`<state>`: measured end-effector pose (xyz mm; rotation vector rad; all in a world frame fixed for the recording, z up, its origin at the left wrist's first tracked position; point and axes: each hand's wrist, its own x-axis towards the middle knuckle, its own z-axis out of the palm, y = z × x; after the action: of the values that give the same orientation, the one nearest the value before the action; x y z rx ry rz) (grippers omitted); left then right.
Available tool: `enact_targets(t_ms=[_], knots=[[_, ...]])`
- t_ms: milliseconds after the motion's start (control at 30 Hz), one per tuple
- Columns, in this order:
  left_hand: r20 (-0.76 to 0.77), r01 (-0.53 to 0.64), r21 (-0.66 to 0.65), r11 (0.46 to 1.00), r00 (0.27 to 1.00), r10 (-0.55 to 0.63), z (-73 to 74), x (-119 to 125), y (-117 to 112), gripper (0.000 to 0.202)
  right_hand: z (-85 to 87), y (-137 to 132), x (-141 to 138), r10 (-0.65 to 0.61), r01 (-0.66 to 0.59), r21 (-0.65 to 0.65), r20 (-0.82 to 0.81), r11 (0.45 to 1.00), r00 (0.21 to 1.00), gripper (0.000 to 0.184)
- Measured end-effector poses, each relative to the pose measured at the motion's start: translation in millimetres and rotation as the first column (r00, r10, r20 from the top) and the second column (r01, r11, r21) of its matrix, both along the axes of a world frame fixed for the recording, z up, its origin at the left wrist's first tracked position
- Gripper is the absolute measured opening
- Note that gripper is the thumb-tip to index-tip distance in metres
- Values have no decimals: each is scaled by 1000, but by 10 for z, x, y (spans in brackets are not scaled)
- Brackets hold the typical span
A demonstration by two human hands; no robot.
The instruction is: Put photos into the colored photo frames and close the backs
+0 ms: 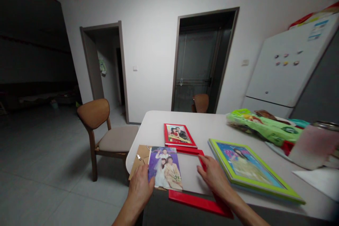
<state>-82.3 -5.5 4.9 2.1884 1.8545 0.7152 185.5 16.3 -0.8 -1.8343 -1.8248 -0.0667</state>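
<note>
My left hand (pixel 140 183) is closed on the left edge of a wedding photo (pixel 165 169), with a brown backing board (pixel 143 150) with metal clips partly under it. The photo covers the left part of an empty red picture frame (pixel 196 201), whose front bar sticks out past the table edge. Around the frame's right bar, my right hand (pixel 213 174) curls its fingers; its grip is partly hidden. Just behind lies a smaller red-framed photo (pixel 180 136). To the right of my right hand, a lime-green framed portrait (pixel 246 166) rests flat, apparently on another frame.
The white table (pixel 203 123) has a rounded far left corner. On its right stand a green plastic package (pixel 265 125), a pinkish jar (pixel 309 144) and white paper (pixel 320 182). A wooden chair (pixel 116 139) is at the left; a fridge (pixel 286 67) stands behind.
</note>
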Motion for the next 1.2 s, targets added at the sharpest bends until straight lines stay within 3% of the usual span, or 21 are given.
enact_targets(t_ms=[67,133,267,333,400,500,600,667,733,767,833,900,933,1000,1033,1100,1200], knots=[[3,4,12,1000,1000,-4,10,7,3,36,22,-8,-163,60,-67,-34,-176,997,983,40],[23,24,47,999,999,-25,13,21,7,36,27,-7,-345,82,-140,-122,-392,983,916,43],[85,128,102,987,987,-137,-21,95,-32,39,12,31,-645,-16,-245,-260,-715,934,699,52],[109,213,92,973,969,-222,-57,161,-76,46,31,49,-732,-57,-325,-278,-830,904,554,49],[124,285,72,956,948,-292,-91,241,-116,53,89,49,-786,-74,-411,-261,-905,874,419,39],[136,329,78,941,932,-337,-91,361,-127,58,260,4,-841,-50,-458,-202,-946,866,322,28],[208,342,190,920,902,-378,21,445,-83,53,478,-70,-879,34,-470,-59,-982,881,187,27],[348,303,296,906,849,-398,146,487,-55,47,573,-114,-880,81,-446,26,-991,895,106,31],[569,197,332,922,738,-363,265,545,-46,38,573,-145,-855,61,-379,15,-992,925,111,36],[690,142,303,942,649,-320,309,588,-49,34,536,-155,-833,15,-342,-29,-992,939,124,37],[893,88,192,977,397,-211,347,703,-61,34,414,-165,-774,-103,-294,-130,-989,947,104,37],[983,141,106,984,132,-125,319,829,-67,41,290,-163,-684,-142,-275,-134,-990,952,-9,35],[995,182,87,980,36,-95,287,880,-65,43,248,-160,-623,-116,-258,-94,-991,961,-73,33],[997,247,68,967,-54,-56,211,933,-49,48,219,-151,-467,-45,-204,-17,-990,979,-136,33],[998,260,49,964,-42,-40,174,930,-38,49,226,-146,-375,-39,-186,-16,-992,982,-120,35],[996,238,1,971,87,-23,115,874,-16,49,255,-130,-186,-81,-182,-77,-997,980,-11,39],[864,210,-50,976,500,-63,73,753,-28,46,245,-79,28,-149,-173,-184,-969,968,197,43]])
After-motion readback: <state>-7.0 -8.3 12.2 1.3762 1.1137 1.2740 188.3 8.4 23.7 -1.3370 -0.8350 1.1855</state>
